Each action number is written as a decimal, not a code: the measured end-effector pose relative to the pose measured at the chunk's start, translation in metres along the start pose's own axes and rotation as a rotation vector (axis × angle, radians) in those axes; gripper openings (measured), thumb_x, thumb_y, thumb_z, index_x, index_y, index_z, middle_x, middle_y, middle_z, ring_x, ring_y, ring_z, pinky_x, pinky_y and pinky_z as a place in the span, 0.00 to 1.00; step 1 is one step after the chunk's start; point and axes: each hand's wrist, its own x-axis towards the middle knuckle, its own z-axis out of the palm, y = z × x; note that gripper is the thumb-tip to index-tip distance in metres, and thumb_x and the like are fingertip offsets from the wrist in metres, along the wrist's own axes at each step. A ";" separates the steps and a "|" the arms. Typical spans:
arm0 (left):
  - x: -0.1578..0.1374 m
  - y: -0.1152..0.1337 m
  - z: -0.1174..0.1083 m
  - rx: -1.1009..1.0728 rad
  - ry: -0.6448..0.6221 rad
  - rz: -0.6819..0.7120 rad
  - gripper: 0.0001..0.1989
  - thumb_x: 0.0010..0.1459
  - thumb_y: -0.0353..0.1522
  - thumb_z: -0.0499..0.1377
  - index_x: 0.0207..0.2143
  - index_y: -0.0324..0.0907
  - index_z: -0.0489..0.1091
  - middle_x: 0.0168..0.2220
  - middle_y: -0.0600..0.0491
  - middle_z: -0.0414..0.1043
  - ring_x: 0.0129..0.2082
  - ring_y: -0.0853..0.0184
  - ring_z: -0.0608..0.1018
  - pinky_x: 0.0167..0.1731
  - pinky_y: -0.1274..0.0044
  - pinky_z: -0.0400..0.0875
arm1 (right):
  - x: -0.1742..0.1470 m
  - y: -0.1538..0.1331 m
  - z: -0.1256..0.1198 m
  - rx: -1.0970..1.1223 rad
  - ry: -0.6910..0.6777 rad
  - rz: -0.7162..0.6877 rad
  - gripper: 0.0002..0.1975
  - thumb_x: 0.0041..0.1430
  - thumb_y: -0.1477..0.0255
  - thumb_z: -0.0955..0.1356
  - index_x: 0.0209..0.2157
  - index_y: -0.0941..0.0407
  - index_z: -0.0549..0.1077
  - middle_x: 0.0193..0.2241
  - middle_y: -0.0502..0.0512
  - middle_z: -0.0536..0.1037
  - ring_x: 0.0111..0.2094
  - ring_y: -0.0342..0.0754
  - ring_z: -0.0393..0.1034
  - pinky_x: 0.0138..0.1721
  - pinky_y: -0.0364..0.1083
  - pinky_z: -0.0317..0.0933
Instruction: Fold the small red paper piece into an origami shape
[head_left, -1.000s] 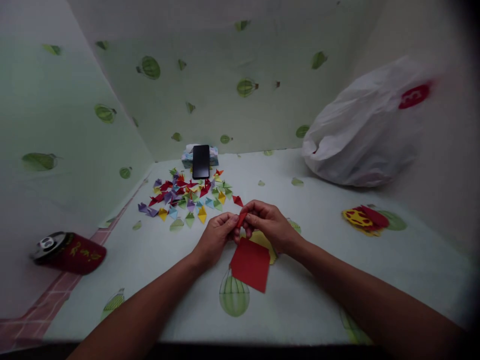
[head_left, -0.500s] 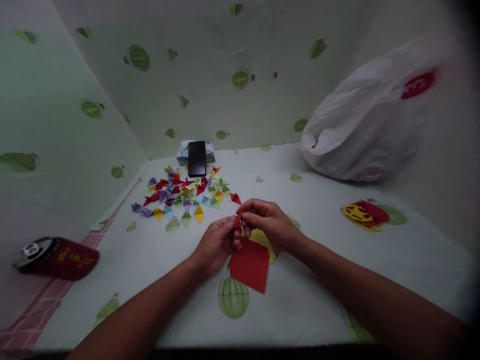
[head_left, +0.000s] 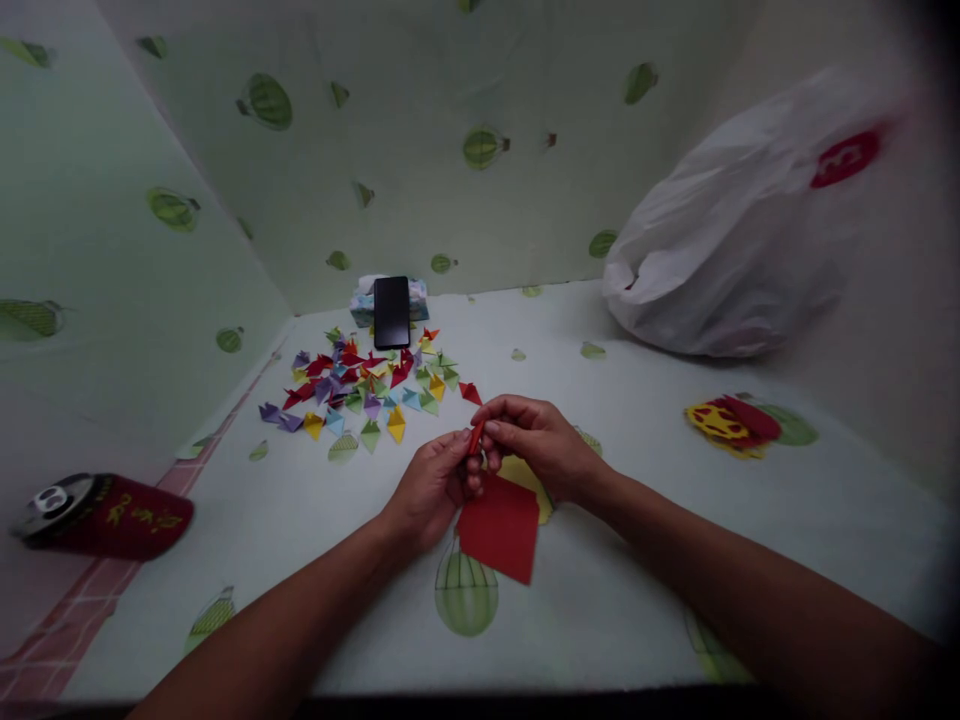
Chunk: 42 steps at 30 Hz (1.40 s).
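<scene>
Head view, left fingers (head_left: pixel 457 446), right fingers (head_left: pixel 506 434), pinched on folded red paper (head_left: pixel 475 438)

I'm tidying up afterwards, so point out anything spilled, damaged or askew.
The red can at far left looks odd: it slants sharply sideways, though the camera angle may cause that. The folded papers lie in a loose, uneven cluster. I see nothing spilled or damaged.

A black phone (head_left: pixel 391 313) is leaning against a tissue box (head_left: pixel 362 309) just behind it. Left of the phone and nearer the front, a red can (head_left: pixel 127 517) is resting. Well right of the phone, a white plastic bag (head_left: pixel 712 250) is bulging; red and yellow cut-outs (head_left: pixel 731 424) are lying right of the phone, farther forward, on the desk (head_left: pixel 585 620).
</scene>
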 end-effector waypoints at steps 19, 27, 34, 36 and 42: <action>0.000 -0.002 -0.001 0.060 0.056 0.029 0.14 0.58 0.39 0.65 0.30 0.36 0.71 0.25 0.55 0.68 0.20 0.78 0.65 0.22 0.84 0.62 | 0.000 0.001 -0.001 -0.017 -0.006 -0.006 0.07 0.56 0.69 0.73 0.35 0.58 0.75 0.23 0.48 0.77 0.22 0.40 0.71 0.28 0.41 0.66; 0.000 -0.006 -0.006 0.343 0.083 0.190 0.15 0.61 0.41 0.62 0.30 0.37 0.71 0.26 0.55 0.71 0.23 0.75 0.68 0.27 0.81 0.64 | 0.000 -0.001 -0.001 -0.050 0.003 -0.014 0.06 0.54 0.71 0.72 0.33 0.59 0.74 0.23 0.48 0.76 0.21 0.40 0.72 0.27 0.41 0.66; 0.002 -0.003 -0.008 0.445 0.111 0.284 0.12 0.60 0.38 0.63 0.31 0.39 0.70 0.25 0.58 0.69 0.23 0.75 0.70 0.27 0.80 0.65 | -0.002 -0.003 0.000 -0.234 0.008 -0.043 0.05 0.54 0.71 0.70 0.30 0.58 0.73 0.21 0.46 0.74 0.20 0.40 0.70 0.25 0.41 0.64; 0.002 -0.001 -0.008 0.476 0.123 0.289 0.12 0.59 0.38 0.64 0.30 0.39 0.70 0.25 0.58 0.69 0.23 0.75 0.70 0.28 0.80 0.65 | -0.002 -0.004 0.001 -0.270 0.030 -0.044 0.05 0.54 0.71 0.70 0.29 0.58 0.73 0.21 0.46 0.74 0.20 0.39 0.70 0.24 0.41 0.63; 0.003 0.002 -0.009 0.532 0.129 0.303 0.12 0.57 0.38 0.64 0.30 0.39 0.70 0.25 0.57 0.69 0.23 0.74 0.69 0.27 0.79 0.64 | -0.002 -0.005 0.001 -0.270 0.034 -0.017 0.06 0.53 0.70 0.70 0.28 0.58 0.71 0.21 0.46 0.73 0.19 0.39 0.68 0.24 0.41 0.63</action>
